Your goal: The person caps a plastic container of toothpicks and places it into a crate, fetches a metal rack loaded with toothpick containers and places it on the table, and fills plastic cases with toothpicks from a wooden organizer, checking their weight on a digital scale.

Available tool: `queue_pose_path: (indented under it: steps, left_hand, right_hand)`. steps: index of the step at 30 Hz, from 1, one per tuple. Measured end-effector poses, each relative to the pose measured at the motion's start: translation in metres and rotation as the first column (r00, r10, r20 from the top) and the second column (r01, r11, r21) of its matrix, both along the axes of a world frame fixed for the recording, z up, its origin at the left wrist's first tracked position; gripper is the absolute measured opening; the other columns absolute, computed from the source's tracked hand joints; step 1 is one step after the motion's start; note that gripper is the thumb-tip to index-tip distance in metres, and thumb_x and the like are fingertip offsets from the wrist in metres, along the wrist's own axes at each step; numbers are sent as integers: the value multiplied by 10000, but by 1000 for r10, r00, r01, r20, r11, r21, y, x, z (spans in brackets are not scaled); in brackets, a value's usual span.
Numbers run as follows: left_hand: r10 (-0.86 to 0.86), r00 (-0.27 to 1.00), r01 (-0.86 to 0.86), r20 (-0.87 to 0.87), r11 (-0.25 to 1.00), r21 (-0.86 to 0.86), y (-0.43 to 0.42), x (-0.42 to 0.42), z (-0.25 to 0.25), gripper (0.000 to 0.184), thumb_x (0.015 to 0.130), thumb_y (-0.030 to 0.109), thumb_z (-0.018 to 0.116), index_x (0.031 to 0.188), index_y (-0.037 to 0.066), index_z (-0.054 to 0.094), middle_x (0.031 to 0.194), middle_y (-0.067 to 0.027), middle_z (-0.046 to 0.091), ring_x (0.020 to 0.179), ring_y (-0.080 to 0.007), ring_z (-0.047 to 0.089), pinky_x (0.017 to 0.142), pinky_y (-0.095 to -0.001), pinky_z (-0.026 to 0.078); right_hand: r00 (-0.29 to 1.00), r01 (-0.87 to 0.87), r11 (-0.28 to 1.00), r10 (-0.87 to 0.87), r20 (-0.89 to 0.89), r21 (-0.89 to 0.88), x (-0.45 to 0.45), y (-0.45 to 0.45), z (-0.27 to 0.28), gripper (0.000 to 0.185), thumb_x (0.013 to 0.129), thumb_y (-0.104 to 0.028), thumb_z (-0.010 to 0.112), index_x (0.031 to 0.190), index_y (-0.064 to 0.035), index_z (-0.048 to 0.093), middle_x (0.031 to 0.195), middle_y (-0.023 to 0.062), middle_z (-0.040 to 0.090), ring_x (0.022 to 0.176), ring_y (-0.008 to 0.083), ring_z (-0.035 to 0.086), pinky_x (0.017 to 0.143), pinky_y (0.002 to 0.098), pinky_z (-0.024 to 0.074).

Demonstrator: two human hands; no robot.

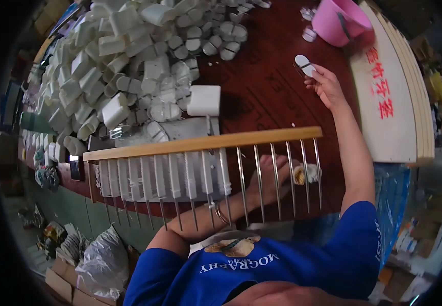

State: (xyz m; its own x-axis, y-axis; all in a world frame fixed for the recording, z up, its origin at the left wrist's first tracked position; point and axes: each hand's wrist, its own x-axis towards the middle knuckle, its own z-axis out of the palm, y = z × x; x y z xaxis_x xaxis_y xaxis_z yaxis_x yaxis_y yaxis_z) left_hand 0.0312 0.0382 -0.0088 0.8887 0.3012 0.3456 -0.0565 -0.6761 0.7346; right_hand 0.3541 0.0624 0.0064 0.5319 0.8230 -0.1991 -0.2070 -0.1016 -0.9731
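My right hand (326, 86), closed in a pinch, holds up a white oval plastic piece (303, 66) with a dark line across it. My left hand (273, 176) is low over the table, partly hidden behind metal rods, so its finger closure is unclear. Beside its fingers is a small white and brown thing (307, 174) whose kind I cannot make out. In front of me stretches a wooden bar (205, 143) with a row of metal rods hanging from it. White strips with bristly edges (175, 176) sit among the rods on the left.
A large heap of white plastic cups (93, 66) and oval pieces covers the table's left side. A pink bucket (341, 23) stands at the far right, near stacked boards (384, 102) with red lettering. Below at left lies a plastic bag (106, 262).
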Motion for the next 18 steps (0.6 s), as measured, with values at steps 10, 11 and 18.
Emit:
queue_pose_path:
  steps: [10, 11, 18]
  left_hand:
    - [-7, 992, -15, 126, 985, 174, -1, 1, 12, 449, 688, 169, 797, 1075, 68, 594, 947, -92, 631, 848, -299, 623, 737, -403, 446]
    - [-27, 992, 5, 124, 984, 176, -1, 0, 14, 456, 685, 171, 798, 1077, 59, 595, 935, -101, 630, 836, -305, 621, 734, -404, 449]
    - [-66, 983, 40, 169, 988, 148, 3, 0, 0, 458, 673, 171, 812, 1070, 71, 608, 1004, -94, 656, 895, -291, 636, 826, -386, 485]
  right_hand:
    - [189, 383, 905, 119, 975, -185, -86, -218, 10, 581, 904, -330, 623, 1370, -51, 419, 1337, 199, 420, 1224, 408, 431, 1015, 426, 389]
    - [136, 399, 886, 197, 971, -236, -87, -222, -2, 598, 898, -348, 627, 1370, -52, 412, 1338, 197, 415, 1220, 403, 429, 1008, 427, 391]
    - [952, 278, 954, -289, 104, 109, -101, -227, 13, 402, 1003, -414, 450, 1066, -36, 571, 757, 8, 570, 645, 123, 539, 588, 262, 453]
